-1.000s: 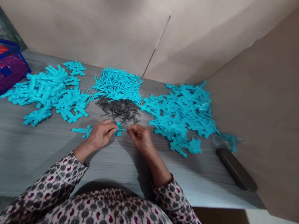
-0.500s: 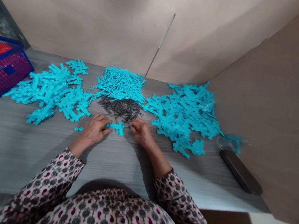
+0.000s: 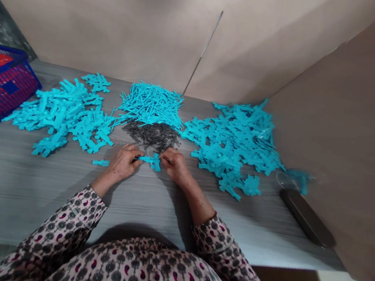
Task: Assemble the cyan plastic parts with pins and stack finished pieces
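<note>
Both hands meet at the middle of the grey table (image 3: 7, 188). My left hand (image 3: 122, 163) pinches one end of a small turquoise plastic piece (image 3: 151, 160). My right hand (image 3: 175, 166) pinches its other end, fingers curled. Just beyond my fingers lies a heap of small dark pins (image 3: 151, 135). Behind that is a pile of thin turquoise sticks (image 3: 151, 103). One loose turquoise piece (image 3: 100, 162) lies left of my left hand.
Large heaps of turquoise parts lie at the left (image 3: 64, 115) and right (image 3: 236, 143). A blue basket (image 3: 0, 84) with something red stands at the far left. A dark flat case (image 3: 307, 218) lies at the right by the cardboard wall.
The hands have stayed together over the same spot, closing in a little on the turquoise piece. The view has shifted slightly.
</note>
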A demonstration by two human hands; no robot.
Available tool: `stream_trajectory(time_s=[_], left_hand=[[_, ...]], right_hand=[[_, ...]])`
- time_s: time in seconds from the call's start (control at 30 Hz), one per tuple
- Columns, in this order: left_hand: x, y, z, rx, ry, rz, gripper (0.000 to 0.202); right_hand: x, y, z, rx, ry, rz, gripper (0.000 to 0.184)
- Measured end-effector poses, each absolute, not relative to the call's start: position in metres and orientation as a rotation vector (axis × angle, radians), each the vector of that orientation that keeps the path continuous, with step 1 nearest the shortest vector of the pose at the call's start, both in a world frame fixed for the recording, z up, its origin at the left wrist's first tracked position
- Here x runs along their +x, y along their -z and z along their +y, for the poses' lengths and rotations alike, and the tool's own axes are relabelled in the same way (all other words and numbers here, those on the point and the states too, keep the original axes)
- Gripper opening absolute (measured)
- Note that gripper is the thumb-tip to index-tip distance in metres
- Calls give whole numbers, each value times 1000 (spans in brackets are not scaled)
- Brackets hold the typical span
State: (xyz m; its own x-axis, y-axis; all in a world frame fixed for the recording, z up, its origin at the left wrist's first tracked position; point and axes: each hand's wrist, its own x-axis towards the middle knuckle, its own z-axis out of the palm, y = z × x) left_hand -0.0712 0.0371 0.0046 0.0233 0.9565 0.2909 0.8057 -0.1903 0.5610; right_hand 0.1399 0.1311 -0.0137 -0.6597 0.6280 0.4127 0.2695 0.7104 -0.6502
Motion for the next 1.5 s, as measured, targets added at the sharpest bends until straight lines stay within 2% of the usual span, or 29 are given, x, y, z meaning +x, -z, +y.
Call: stream_trajectory(time_s=[1.5], left_hand=[[-73,-11,37,2054,-796,1852,13]], right_hand=[[140,16,133,-755,-810,-2256,18]])
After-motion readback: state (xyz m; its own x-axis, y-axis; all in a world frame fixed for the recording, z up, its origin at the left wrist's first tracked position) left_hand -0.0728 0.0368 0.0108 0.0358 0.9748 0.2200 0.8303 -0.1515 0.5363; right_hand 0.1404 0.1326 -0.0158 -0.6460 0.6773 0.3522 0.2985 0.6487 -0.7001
